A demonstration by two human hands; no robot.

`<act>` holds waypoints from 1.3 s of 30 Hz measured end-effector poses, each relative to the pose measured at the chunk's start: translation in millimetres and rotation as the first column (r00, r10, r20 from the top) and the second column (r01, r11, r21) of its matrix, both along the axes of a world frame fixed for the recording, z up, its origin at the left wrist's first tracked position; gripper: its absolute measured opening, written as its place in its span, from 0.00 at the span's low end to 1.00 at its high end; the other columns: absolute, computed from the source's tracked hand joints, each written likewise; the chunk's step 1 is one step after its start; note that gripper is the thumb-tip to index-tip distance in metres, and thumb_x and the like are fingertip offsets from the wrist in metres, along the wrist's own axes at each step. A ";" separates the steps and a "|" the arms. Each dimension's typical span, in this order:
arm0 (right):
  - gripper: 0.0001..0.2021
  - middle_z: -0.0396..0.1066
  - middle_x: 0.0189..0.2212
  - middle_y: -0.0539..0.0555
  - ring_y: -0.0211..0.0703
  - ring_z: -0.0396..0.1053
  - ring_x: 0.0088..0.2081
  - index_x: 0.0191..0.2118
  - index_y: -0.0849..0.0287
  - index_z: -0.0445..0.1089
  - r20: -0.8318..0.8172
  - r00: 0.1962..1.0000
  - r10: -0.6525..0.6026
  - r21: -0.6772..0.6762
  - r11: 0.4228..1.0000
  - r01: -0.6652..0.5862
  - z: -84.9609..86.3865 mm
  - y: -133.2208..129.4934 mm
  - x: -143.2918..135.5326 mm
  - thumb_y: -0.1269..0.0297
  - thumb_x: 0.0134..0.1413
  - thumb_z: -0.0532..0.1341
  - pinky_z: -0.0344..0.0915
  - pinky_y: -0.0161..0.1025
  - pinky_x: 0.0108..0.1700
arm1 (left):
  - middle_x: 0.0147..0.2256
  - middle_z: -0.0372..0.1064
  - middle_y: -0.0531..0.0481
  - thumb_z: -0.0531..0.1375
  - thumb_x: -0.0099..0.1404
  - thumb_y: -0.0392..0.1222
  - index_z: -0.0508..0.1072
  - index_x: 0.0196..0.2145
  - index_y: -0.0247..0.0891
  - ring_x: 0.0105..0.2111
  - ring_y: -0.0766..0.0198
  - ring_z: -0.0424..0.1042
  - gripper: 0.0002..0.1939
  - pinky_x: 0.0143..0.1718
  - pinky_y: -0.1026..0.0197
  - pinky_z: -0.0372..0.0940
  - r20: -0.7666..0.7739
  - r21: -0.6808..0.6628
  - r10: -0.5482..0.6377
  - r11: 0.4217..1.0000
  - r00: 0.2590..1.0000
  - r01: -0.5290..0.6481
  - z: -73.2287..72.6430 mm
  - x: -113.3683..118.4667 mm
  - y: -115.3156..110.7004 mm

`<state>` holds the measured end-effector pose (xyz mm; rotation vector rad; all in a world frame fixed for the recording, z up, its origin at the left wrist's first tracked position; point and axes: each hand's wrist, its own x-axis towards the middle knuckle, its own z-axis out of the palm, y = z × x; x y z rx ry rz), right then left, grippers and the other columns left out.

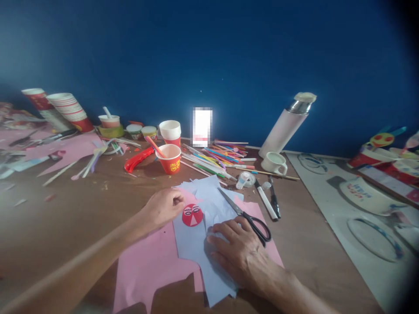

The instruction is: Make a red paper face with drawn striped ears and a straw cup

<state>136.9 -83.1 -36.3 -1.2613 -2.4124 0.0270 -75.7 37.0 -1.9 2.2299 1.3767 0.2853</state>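
My left hand is closed, its fingers curled together just left of a red paper circle. Whatever those fingers may hold is too small or hidden to make out. Drawn eyes and a pale triangle mark the circle, which lies on light blue paper. Flat on that paper rests my right hand, fingers stretched out and holding nothing. Black-handled scissors lie beside its fingertips, blades pointing to the upper left. Cut pink paper spreads under the blue sheet.
Behind the papers stand a red paper cup, a red stapler-like tool and many-coloured sticks. A tape dispenser, markers, a mug and a leaning thermos are right. Stacked cups stand left.
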 end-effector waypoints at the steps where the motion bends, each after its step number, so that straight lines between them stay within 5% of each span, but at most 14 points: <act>1: 0.07 0.72 0.41 0.53 0.45 0.67 0.40 0.42 0.55 0.70 -0.001 1.000 0.002 -0.001 1.000 -0.002 0.1 0.3 0.5 0.67 0.57 0.58 0.54 0.46 0.43 | 0.30 0.70 0.52 0.52 0.58 0.34 0.71 0.27 0.38 0.29 0.62 0.67 0.08 0.31 0.61 0.58 0.018 0.068 0.000 0.998 1.000 -0.001 0.5 1.1 -3.0; 3: 0.08 0.72 0.42 0.52 0.45 0.67 0.40 0.42 0.55 0.69 -0.009 1.000 0.002 0.011 1.000 -0.002 1.6 1.5 2.5 0.67 0.57 0.59 0.54 0.46 0.43 | 0.36 0.72 0.50 0.50 0.61 0.31 0.72 0.34 0.39 0.37 0.60 0.68 0.12 0.40 0.57 0.59 0.078 0.294 -0.082 0.954 0.994 0.055 0.7 4.7 -12.3; 5: 0.08 0.73 0.42 0.52 0.45 0.67 0.39 0.43 0.55 0.69 -0.033 0.999 -0.008 0.030 0.999 0.009 4.5 3.4 5.6 0.67 0.57 0.59 0.55 0.46 0.43 | 0.39 0.72 0.48 0.49 0.63 0.28 0.72 0.39 0.38 0.41 0.59 0.67 0.14 0.45 0.55 0.58 0.127 0.464 -0.286 0.864 0.950 0.198 -0.6 9.4 -24.6; 9: 0.07 0.74 0.39 0.52 0.44 0.68 0.39 0.41 0.57 0.69 -0.090 0.995 -0.038 0.050 0.998 0.042 10.8 7.4 11.0 0.69 0.57 0.58 0.56 0.44 0.43 | 0.41 0.71 0.44 0.51 0.65 0.31 0.71 0.39 0.35 0.44 0.55 0.65 0.10 0.45 0.52 0.59 0.019 0.473 -0.562 0.734 0.827 0.488 -8.7 16.3 -47.5; 15: 0.06 0.75 0.40 0.51 0.44 0.68 0.43 0.40 0.56 0.70 -0.086 0.996 -0.026 0.033 0.999 0.029 5.9 10.0 13.7 0.66 0.57 0.59 0.55 0.45 0.48 | 0.50 0.68 0.43 0.55 0.65 0.44 0.70 0.45 0.36 0.48 0.49 0.60 0.13 0.46 0.46 0.58 -0.076 0.441 -0.538 0.737 0.839 0.513 -23.0 11.7 -60.8; 20: 0.09 0.74 0.45 0.51 0.47 0.66 0.50 0.44 0.54 0.70 0.000 0.990 -0.138 0.039 0.990 0.138 1.8 14.7 23.3 0.63 0.57 0.60 0.49 0.51 0.56 | 0.52 0.67 0.43 0.54 0.65 0.50 0.70 0.45 0.35 0.49 0.48 0.60 0.17 0.46 0.44 0.57 -0.105 0.452 -0.542 0.721 0.834 0.526 -26.4 10.1 -61.3; 31: 0.08 0.74 0.45 0.51 0.48 0.65 0.48 0.42 0.56 0.71 -0.036 0.996 -0.079 0.061 0.995 0.081 12.1 15.3 25.0 0.62 0.60 0.57 0.48 0.51 0.57 | 0.54 0.65 0.45 0.52 0.67 0.53 0.70 0.46 0.40 0.50 0.48 0.60 0.18 0.48 0.43 0.56 -0.153 0.449 -0.534 0.712 0.832 0.540 -25.0 9.2 -61.5; 39: 0.05 0.75 0.40 0.48 0.44 0.67 0.46 0.37 0.55 0.72 -0.107 0.991 -0.080 -0.005 0.997 0.080 3.7 13.3 22.8 0.61 0.57 0.61 0.43 0.51 0.60 | 0.55 0.63 0.42 0.52 0.66 0.54 0.69 0.48 0.41 0.52 0.45 0.59 0.19 0.47 0.42 0.57 -0.148 0.408 -0.519 0.744 0.842 0.530 -26.8 9.3 -62.8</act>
